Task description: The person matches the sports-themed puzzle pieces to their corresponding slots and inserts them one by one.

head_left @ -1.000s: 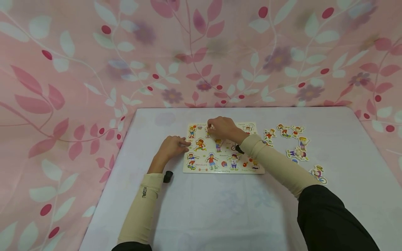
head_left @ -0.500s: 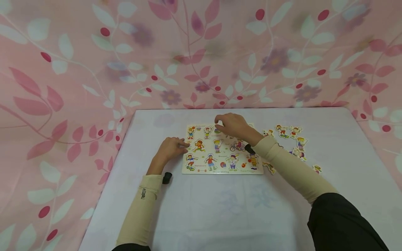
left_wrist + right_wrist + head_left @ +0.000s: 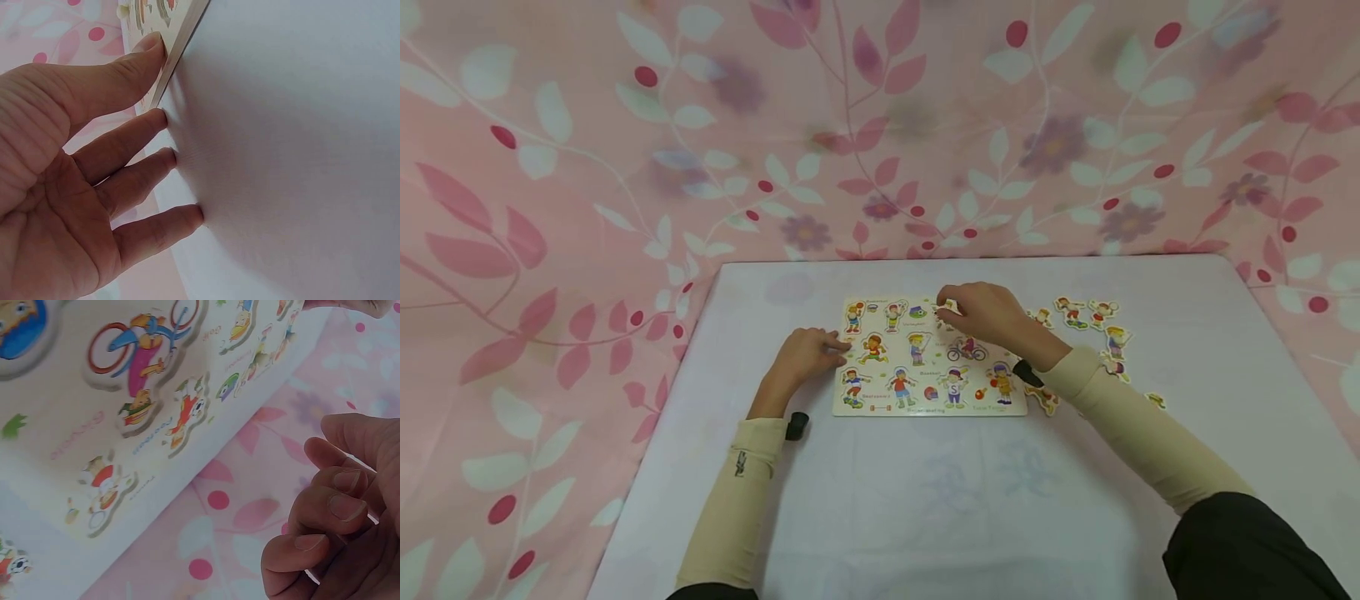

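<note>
A flat picture puzzle board [image 3: 897,346] with cartoon children playing sports lies on the table. My left hand [image 3: 805,358] is at its left edge. In the left wrist view, the thumb [image 3: 147,53] rests on the board's edge and the other fingers extend down to the cloth. My right hand [image 3: 988,312] hovers over the board's upper right part, fingers loosely bent and holding nothing. The right wrist view has these fingers [image 3: 312,512] apart from the board. A cyclist figure [image 3: 147,356] and a footballer figure [image 3: 187,412] sit in shadowed outlines there.
Loose cut-out figures lie right of the board, among them a skateboarder-like piece [image 3: 1070,312], a piece beside it [image 3: 1102,313] and one below [image 3: 1117,340]. Another piece [image 3: 1042,398] touches the board's lower right corner. A pink floral cloth [image 3: 880,125] hangs behind the white table [image 3: 925,500].
My right hand has moved rightward from the second figure of the top row, uncovering that figure and the ball picture beside it. My left hand stays at the board's edge.
</note>
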The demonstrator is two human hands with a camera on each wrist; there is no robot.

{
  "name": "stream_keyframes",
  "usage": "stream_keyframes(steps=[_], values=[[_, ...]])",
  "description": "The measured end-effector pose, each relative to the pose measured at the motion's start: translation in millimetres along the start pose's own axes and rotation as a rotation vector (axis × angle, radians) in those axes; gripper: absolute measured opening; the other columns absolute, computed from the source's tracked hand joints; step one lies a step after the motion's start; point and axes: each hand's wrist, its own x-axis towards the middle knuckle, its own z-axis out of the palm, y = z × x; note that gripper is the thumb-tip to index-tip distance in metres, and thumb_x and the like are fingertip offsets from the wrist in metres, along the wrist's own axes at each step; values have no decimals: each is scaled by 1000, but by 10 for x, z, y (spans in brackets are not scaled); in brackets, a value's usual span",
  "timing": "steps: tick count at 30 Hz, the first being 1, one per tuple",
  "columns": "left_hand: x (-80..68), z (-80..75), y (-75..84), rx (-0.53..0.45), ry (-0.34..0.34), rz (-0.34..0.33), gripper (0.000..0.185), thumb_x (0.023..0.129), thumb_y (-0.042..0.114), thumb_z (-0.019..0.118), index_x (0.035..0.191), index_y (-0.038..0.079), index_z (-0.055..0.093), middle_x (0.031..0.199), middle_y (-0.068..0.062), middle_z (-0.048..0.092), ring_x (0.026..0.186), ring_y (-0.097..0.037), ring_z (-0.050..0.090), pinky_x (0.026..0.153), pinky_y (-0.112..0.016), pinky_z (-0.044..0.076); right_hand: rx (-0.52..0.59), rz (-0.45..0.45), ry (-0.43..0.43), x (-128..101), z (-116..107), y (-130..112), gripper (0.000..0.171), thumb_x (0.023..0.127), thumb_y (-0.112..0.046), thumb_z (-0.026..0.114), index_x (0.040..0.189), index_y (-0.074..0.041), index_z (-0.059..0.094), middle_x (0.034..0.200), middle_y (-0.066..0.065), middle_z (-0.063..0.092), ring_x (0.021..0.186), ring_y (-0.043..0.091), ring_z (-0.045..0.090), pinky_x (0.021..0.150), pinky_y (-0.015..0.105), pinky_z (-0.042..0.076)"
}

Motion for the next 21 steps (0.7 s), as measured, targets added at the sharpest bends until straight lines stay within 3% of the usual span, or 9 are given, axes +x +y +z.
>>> stream_keyframes(steps=[21], values=[[4, 8, -9, 14, 6, 0, 30, 85, 22, 78, 114, 17, 75, 132, -8, 61, 132, -35, 48, 112, -49, 33, -7, 98, 89, -630, -220, 470, 25, 97, -30, 63, 118, -16, 67, 66, -2, 51, 50, 16, 41, 43, 30, 30]])
